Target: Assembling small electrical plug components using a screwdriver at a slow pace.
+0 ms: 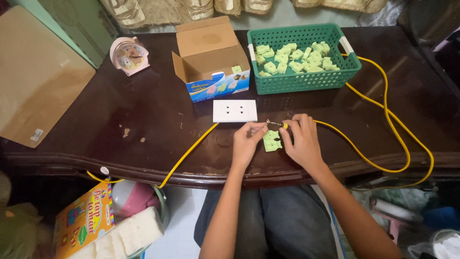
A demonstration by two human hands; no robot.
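Both hands pinch: left hand (247, 140) at bare wire ends (274, 123), right hand (302, 141) on yellow cable (364, 156). Green plug shell (272, 141) between—light, stiff plastic; grip edges.

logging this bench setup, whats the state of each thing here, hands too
left hand: pinching the bared wire end
right hand: gripping the yellow cable at its tip
green plug piece: flat on the table, between the hands
white socket plate: face up, nothing plugged in
cardboard box: flaps open
green basket: part full of green pieces
pink clock: upright
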